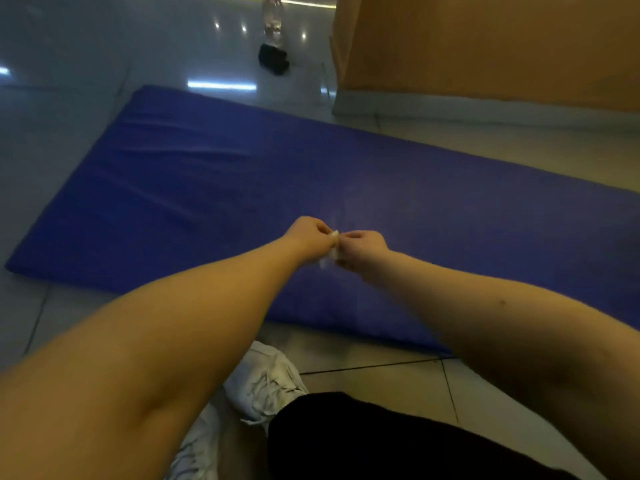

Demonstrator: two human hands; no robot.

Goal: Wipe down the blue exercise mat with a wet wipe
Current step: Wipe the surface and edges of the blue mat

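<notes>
hands [310, 237] [363, 249] pinch wipe [329, 254] (white), over mat [207, 188]

The left hand [310, 237] and right hand [363, 249] are bare, and so are both forearms [180, 323] as far as they show. One leg wears black trousers [398, 441]. The feet are in white lace-up sneakers [266, 379] with bulky, padded uppers.

blue mat [214, 188] lies bare; orange wall [485, 46] bounds its far-right side.
</notes>
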